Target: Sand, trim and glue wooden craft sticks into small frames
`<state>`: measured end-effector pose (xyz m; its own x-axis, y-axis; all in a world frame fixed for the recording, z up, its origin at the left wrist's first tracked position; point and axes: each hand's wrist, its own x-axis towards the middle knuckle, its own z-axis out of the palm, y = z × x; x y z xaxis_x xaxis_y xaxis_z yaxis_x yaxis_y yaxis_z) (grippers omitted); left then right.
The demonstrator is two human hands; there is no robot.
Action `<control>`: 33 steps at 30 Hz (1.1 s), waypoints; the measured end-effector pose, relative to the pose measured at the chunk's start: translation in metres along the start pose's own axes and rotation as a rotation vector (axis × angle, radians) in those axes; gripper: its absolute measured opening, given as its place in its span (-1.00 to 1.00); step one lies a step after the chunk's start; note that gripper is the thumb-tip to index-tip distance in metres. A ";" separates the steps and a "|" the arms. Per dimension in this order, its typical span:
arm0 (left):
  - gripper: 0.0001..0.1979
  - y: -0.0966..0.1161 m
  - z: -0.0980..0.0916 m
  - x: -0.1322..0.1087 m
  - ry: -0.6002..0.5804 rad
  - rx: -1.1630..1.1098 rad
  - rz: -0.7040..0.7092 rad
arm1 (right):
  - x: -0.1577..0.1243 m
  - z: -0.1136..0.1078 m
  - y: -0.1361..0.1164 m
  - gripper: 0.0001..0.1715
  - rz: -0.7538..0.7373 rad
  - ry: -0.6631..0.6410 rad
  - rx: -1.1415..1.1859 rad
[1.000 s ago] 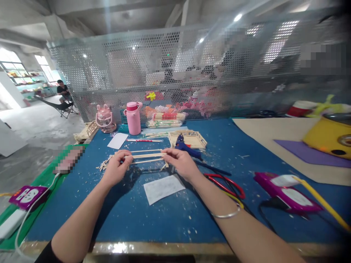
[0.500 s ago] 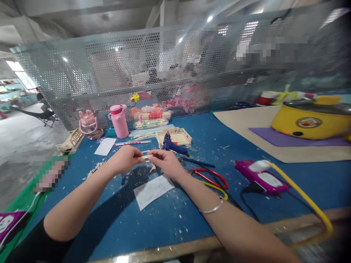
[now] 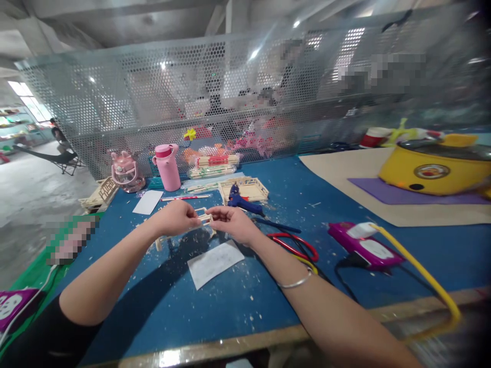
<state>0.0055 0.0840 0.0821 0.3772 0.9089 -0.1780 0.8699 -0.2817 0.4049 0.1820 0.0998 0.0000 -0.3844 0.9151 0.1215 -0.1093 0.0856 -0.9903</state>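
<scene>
Both my hands meet over the middle of the blue table (image 3: 268, 301). My left hand (image 3: 175, 217) and my right hand (image 3: 232, 223) are closed, each pinching an end of a small frame of thin wooden sticks (image 3: 202, 216) held just above the table. Part of the stick frame hangs down below my left hand. A white paper slip (image 3: 215, 263) lies under my hands. A blue glue gun (image 3: 242, 203) rests just beyond my right hand, next to a flat stick tray (image 3: 245, 188).
Red-handled scissors (image 3: 297, 245) and a purple power strip (image 3: 364, 250) with a yellow cable lie right of my arm. A pink bottle (image 3: 168, 166), a pink fan, stick bundles and a perforated metal screen stand at the back. A yellow pot (image 3: 433, 171) sits far right.
The view swung left then settled. My hands came from wide apart along the sticks to close together, and now hold the stick piece turned, slightly higher.
</scene>
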 end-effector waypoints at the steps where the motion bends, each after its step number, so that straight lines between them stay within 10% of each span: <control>1: -0.75 0.000 -0.001 0.000 -0.003 -0.007 -0.006 | -0.001 0.001 -0.001 -0.59 -0.002 0.005 0.001; 33: -0.76 -0.004 -0.003 -0.008 -0.001 -0.034 0.116 | -0.008 0.008 -0.010 -0.62 -0.184 0.055 -0.346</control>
<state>-0.0018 0.0783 0.0844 0.4754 0.8703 -0.1289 0.8089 -0.3748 0.4530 0.1789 0.0883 0.0090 -0.3362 0.8912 0.3046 0.1473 0.3691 -0.9176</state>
